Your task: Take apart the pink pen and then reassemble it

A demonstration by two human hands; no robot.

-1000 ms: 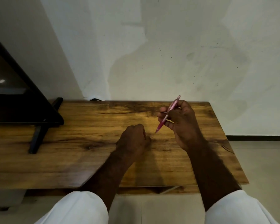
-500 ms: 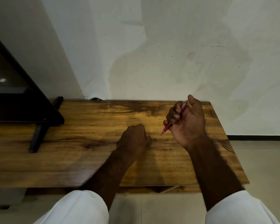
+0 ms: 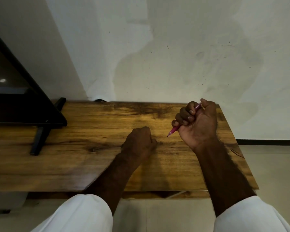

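The pink pen (image 3: 173, 130) is gripped in my right hand (image 3: 198, 124), which is curled into a fist around its barrel above the right part of the wooden table (image 3: 90, 156). The pen's tip sticks out below the fist, pointing down and left, and my thumb covers its top end. My left hand (image 3: 139, 144) rests on the table as a closed fist, a little left of the pen's tip. Whether it holds anything is hidden.
A black monitor (image 3: 15, 97) on a black stand (image 3: 38, 139) occupies the table's left side. A white wall runs along the table's back edge. The table's right edge drops to a tiled floor (image 3: 274, 173).
My right hand turned palm-up and closed into a fist around the pen, thumb over its top end. The hand shifted slightly right. My left hand stayed still.
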